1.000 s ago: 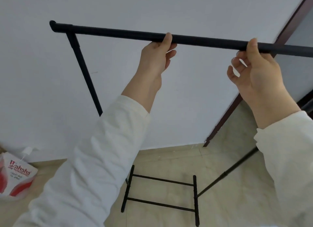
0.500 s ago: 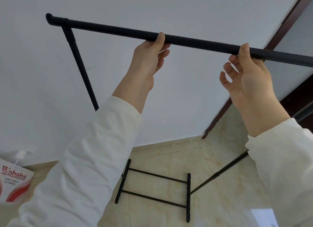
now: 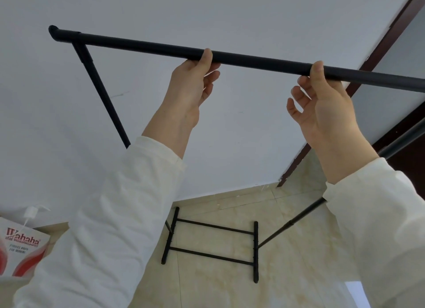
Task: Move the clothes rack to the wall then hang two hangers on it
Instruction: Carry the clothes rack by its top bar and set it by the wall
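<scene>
The black clothes rack stands close to the white wall [image 3: 230, 13]. Its top bar [image 3: 138, 44] runs across the upper view, and its base frame [image 3: 211, 241] rests on the tiled floor just in front of the wall. My left hand [image 3: 193, 86] is wrapped around the bar near its middle. My right hand [image 3: 326, 114] holds the bar further right, with the thumb over the front; its lower fingers hang loosely spread below the bar. No hangers are in view.
A dark brown door frame [image 3: 391, 31] runs diagonally at the right, next to the wall. A red and white carton printed "Wahaha" [image 3: 20, 250] sits at the lower left by the wall. Beige floor tiles [image 3: 299, 261] lie under the rack.
The bar and base have shifted only slightly in the view. Both hands keep their places on the bar, and the lower fingers of my right hand have spread a little.
</scene>
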Available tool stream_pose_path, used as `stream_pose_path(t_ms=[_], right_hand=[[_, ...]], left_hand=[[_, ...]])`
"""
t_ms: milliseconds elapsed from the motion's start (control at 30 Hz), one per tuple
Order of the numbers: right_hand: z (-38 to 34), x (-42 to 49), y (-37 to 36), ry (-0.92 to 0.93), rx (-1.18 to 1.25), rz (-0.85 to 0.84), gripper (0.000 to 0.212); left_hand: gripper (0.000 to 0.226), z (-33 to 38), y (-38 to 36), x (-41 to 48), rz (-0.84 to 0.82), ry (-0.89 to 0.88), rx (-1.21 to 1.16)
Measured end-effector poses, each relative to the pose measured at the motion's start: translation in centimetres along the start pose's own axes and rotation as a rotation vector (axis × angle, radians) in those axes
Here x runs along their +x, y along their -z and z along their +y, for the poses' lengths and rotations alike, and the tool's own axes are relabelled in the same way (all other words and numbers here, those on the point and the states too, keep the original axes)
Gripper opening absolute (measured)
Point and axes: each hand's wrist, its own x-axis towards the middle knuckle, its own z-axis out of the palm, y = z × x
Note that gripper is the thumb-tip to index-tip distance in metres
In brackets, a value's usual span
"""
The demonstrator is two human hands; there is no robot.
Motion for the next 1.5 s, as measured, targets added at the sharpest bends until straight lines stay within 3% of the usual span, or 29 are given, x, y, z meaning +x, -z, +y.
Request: stream_pose_path(t_ms=[400, 667, 767, 967, 1167, 1367, 1500], right_hand=[[0.6, -0.1, -0.3, 0.006, -0.087, 0.031, 0.013], [0.2, -0.4, 0.4, -0.056, -0.164, -0.023, 0.023], [0.6, -1.1, 2.2, -0.078, -0.267, -0.029, 0.034], [2.1, -3.7, 11.1, -0.048, -0.496, 0.154, 0.013], [2.1, -2.3, 19.1, 0.044, -0.680, 0.358, 0.028], [1.4, 1.5, 21.9, 0.091, -0.903, 0.125, 0.029], [1.4, 3.7, 23.3, 0.100, -1.010, -0.085, 0.016]], left_hand=[[0.019, -0.5, 0.8, 0.0, 0.008, -0.006, 0.046], [0.020, -0.3, 1.2, -0.8, 0.044, -0.100, 0.294], [0.020, -1.0, 1.5, -1.6, 0.063, -0.220, 0.469], [0.003, -0.2, -2.0, -3.2, -0.037, -0.570, 0.711], [0.023, 1.0, -8.4, -3.3, -0.215, -0.904, 1.036], [0.036, 0.4, -15.2, -2.8, -0.342, -0.966, 1.262], [0.021, -0.5, -18.1, -1.8, -0.447, -0.693, 1.301]])
